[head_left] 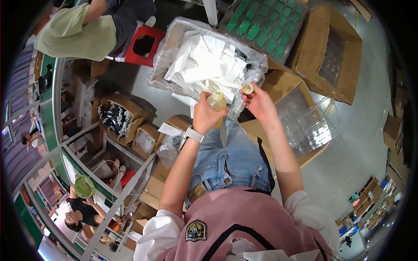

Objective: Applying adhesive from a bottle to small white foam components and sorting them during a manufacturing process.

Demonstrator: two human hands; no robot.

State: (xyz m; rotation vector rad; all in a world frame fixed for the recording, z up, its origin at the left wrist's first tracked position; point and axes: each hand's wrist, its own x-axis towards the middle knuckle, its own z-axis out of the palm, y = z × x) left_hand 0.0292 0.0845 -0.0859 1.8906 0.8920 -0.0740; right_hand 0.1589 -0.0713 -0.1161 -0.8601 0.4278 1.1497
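Observation:
My left hand [204,115] is wrapped round a translucent pale-yellow bottle [217,102], whose open neck points up and away from me. A little to the right, my right hand [262,105] pinches a small round cream bottle cap [247,88] between thumb and fingers, with its hollow inside showing. Cap and bottle are apart at about the same height. Beyond both hands stands a plastic-lined bin [174,30] heaped with white strips and sheets [204,65].
Open cardboard boxes [352,52] and clear plastic trays [305,126] stand on the right. Past them lies a tray of green parts [261,26]. A red stool [146,45] with a seated person [78,35] is at far left. Boxes with black parts [115,119] sit beside a green-edged bench [58,100].

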